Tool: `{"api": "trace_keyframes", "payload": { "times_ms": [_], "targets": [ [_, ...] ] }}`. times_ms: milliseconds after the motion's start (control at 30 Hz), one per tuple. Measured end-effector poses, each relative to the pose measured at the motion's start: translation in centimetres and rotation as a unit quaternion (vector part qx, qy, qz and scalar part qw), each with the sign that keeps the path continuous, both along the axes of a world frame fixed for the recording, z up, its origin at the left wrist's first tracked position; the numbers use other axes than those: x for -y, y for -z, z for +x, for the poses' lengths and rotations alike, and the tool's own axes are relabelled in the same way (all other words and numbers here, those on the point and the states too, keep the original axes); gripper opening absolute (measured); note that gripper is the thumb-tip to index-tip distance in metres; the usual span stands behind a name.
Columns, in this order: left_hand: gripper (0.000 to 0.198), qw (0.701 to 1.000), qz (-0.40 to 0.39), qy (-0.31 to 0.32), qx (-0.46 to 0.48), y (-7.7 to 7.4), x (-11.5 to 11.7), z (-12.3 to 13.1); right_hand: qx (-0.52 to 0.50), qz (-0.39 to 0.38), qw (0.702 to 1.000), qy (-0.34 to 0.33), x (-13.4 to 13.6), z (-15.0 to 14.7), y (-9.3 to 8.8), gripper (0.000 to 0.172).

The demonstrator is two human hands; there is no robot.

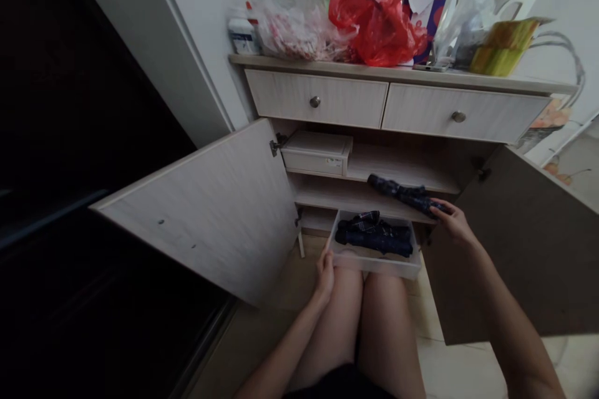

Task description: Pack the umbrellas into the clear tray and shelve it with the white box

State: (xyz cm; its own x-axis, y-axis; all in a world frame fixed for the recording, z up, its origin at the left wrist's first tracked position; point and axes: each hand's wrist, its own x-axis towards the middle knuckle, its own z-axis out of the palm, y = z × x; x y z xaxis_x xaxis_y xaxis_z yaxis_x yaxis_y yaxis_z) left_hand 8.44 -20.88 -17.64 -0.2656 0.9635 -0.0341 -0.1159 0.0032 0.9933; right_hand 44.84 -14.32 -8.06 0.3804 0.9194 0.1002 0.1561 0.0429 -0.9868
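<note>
My right hand [452,219] is closed on one end of a dark folded umbrella [397,192], raised in front of the cabinet shelves and slanting up to the left. A translucent plastic drawer box [374,265] rests on my knees. My left hand [326,268] grips its left front corner. Inside the box lie a navy folded umbrella [374,240] and a dark checked one [367,221], side by side. The held umbrella is above and behind the box, apart from it.
Both cabinet doors stand open, the left door [210,212] and the right door [510,249]. A white storage box [316,153] sits on the upper shelf [397,165]. On the cabinet top are a red plastic bag [374,15], a clear bag [294,19] and a white bottle [242,36].
</note>
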Motion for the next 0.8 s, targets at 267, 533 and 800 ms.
{"api": "trace_keyframes", "payload": {
  "times_ms": [267, 533, 800],
  "targets": [
    [0.043, 1.000, 0.024, 0.007, -0.010, -0.2, 0.3, -0.1, 0.097, -0.032, 0.972, -0.211, 7.3, -4.0, 0.5, 0.041],
    [0.049, 0.999, 0.042, 0.004, 0.001, 0.3, 0.2, 0.2, 0.312, 0.002, 0.901, -0.301, 5.8, -6.3, 2.4, 0.021],
    [0.050, 0.999, 0.035, 0.012, 0.010, 0.1, 0.4, 0.1, 0.186, 0.026, 0.978, -0.089, 5.0, -6.5, 5.8, 0.057]
  ]
}}
